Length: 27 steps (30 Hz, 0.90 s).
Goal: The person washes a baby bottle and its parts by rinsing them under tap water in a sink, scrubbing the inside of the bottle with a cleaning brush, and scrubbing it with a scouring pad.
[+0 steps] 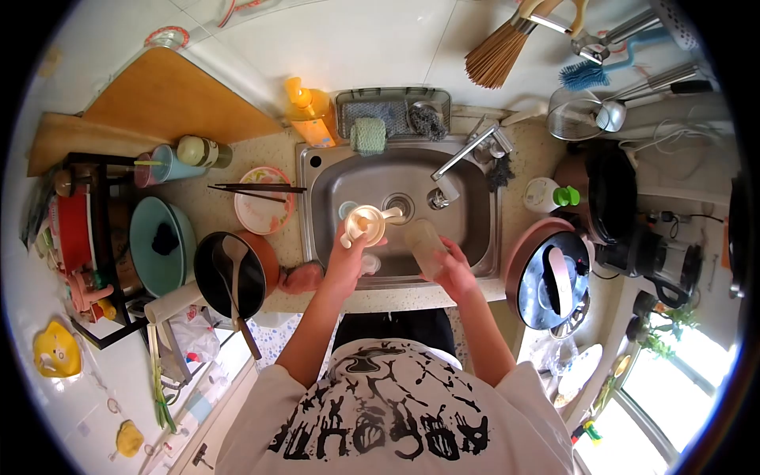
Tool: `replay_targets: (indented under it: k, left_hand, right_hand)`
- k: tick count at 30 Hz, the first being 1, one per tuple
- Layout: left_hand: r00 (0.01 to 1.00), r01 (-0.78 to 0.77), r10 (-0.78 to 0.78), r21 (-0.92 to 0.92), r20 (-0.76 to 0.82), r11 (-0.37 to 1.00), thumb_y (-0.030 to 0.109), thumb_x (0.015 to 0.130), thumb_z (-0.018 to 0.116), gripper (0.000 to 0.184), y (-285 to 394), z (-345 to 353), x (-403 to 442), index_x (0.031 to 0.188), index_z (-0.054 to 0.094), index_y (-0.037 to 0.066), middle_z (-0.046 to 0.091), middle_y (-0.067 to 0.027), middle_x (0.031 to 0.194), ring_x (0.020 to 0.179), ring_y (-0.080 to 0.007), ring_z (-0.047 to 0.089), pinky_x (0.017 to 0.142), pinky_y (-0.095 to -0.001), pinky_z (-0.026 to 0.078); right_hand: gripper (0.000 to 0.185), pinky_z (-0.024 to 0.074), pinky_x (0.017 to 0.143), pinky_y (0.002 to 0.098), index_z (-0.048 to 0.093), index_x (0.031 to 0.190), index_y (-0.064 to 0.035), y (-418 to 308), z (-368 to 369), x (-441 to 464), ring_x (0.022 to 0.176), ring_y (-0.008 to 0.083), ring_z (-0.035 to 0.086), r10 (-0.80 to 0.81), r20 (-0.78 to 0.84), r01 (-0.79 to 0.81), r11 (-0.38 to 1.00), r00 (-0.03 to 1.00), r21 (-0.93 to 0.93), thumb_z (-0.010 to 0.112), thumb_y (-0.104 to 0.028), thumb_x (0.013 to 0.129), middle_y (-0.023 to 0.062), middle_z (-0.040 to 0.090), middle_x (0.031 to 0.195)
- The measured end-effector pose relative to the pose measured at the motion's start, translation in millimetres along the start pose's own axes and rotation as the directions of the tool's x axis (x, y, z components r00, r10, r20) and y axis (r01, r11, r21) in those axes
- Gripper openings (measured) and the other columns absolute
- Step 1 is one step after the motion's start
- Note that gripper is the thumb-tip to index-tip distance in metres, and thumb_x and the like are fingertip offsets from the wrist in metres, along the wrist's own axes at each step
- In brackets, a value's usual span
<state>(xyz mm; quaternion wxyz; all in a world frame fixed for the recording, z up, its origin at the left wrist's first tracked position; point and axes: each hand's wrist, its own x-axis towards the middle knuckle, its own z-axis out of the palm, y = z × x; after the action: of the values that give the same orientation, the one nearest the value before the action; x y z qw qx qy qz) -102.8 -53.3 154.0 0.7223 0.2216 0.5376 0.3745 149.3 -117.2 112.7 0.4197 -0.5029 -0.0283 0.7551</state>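
Over the sink (pixel 324 186), my left hand (pixel 345 257) is closed around a beige, round cup top with two side handles (pixel 375 215), tilted so its inside faces me. To the right, my right hand (pixel 453 273) grips a translucent, cloudy bottle (pixel 424 244) by its side. A small clear round piece (pixel 347 209) lies in the basin left of the drain (pixel 399 207). Beside my left wrist, near the basin's front edge, is another small whitish piece (pixel 370 264), partly hidden. The metal faucet (pixel 447 192) points into the basin from the back right.
Behind the sink stand an orange pump bottle (pixel 312 115) and a rack holding a green sponge (pixel 368 136). At left are a plate with chopsticks (pixel 264 214), a pot with spoons (pixel 207 273) and a teal bowl (pixel 154 237). A lidded pan (pixel 532 277) sits at right.
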Motion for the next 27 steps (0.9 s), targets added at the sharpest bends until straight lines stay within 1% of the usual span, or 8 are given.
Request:
replay_targets:
  k: [1,3,6,9,13,17,22,27]
  left_hand:
    - [1.0,0.003,-0.003,0.002,-0.026,1.0,0.019,0.103,0.049,0.043,0.0,2.7,0.5,0.143,0.037,0.01,0.062,-0.0113,0.123,0.103,-0.0173,0.069,0.038,-0.0218,0.042]
    - [0.999,0.013,-0.012,0.037,-0.036,0.999,0.019,0.103,0.049,0.043,0.1,4.1,4.5,0.143,0.037,0.011,0.062,-0.0109,0.122,0.102,-0.0169,0.069,0.039,-0.0217,0.043]
    - [1.0,0.013,-0.012,0.048,-0.028,0.999,0.019,0.103,0.049,0.043,1.5,8.7,6.0,0.143,0.037,0.012,0.062,-0.0104,0.122,0.101,-0.017,0.07,0.039,-0.0216,0.045]
    - [0.999,0.032,-0.032,0.063,0.001,0.997,0.018,0.102,0.048,0.043,1.6,13.6,6.9,0.143,0.036,0.012,0.062,-0.01,0.124,0.101,-0.0174,0.07,0.04,-0.0218,0.046]
    - [0.995,0.103,-0.101,0.142,-0.027,0.985,0.016,0.102,0.046,0.042,4.8,25.6,7.7,0.143,0.037,0.014,0.062,-0.0096,0.124,0.101,-0.0179,0.071,0.041,-0.0221,0.046]
    - [0.993,0.112,-0.116,0.156,0.013,0.981,0.018,0.101,0.05,0.048,-7.9,23.8,12.5,0.146,0.034,0.017,0.062,-0.0076,0.125,0.102,-0.0185,0.071,0.043,-0.023,0.047]
    - [0.994,0.046,-0.063,0.185,0.092,0.982,0.013,0.101,0.047,0.043,-8.1,32.9,3.8,0.143,0.037,0.013,0.061,-0.01,0.122,0.101,-0.0183,0.071,0.042,-0.0229,0.048]
    - [0.988,0.037,-0.077,0.28,0.134,0.959,0.004,0.092,0.058,0.056,-2.1,49.7,-7.3,0.144,0.04,0.011,0.059,-0.0089,0.125,0.112,-0.0174,0.064,0.05,-0.0248,0.053]
  right_hand:
    - [0.06,0.0498,0.095,0.0471,0.047,0.137,-0.0119,-3.0,0.8,-13.5,0.116,0.0312,0.057,-0.156,-0.005,0.149,0.954,0.988,-0.261,0.073,-0.018,0.083,0.0141,0.056,0.13]
    - [0.066,0.0495,0.097,0.0453,0.049,0.135,-0.0088,-13.1,3.7,-36.1,0.117,0.0313,0.058,-0.436,0.102,0.375,0.605,0.894,-0.703,0.078,-0.01,0.076,0.0165,0.056,0.13]
    - [0.071,0.0489,0.098,0.0409,0.053,0.129,-0.0055,-50.9,35.4,-83.5,0.117,0.0322,0.058,-0.653,0.36,0.55,0.104,0.666,-0.829,0.082,-0.005,0.065,0.0183,0.057,0.128]
    - [0.067,0.0507,0.093,0.0434,0.06,0.124,-0.0033,-82.0,59.7,-115.0,0.114,0.0377,0.059,-0.676,0.443,0.544,-0.074,0.589,-0.836,0.082,-0.004,0.061,0.0204,0.058,0.125]
    - [0.066,0.0509,0.093,0.0442,0.055,0.121,-0.0048,-100.6,71.2,-122.9,0.113,0.0384,0.059,-0.702,0.469,0.629,-0.038,0.536,-0.776,0.081,-0.001,0.061,0.0207,0.057,0.124]
    - [0.065,0.0513,0.092,0.0443,0.053,0.12,-0.0057,-115.1,81.7,-125.9,0.112,0.0389,0.059,-0.69,0.515,0.629,-0.111,0.509,-0.769,0.081,-0.001,0.061,0.0216,0.056,0.125]
    - [0.062,0.0515,0.093,0.0435,0.058,0.121,-0.0059,-123.2,87.2,-124.5,0.113,0.0388,0.059,-0.614,0.542,0.617,-0.112,0.573,-0.779,0.08,-0.001,0.063,0.0215,0.056,0.127]
    - [0.058,0.0504,0.096,0.0445,0.062,0.121,-0.0068,-121.7,92.5,-113.8,0.115,0.0396,0.058,-0.488,0.592,0.605,-0.153,0.642,-0.781,0.079,-0.001,0.065,0.019,0.056,0.13]
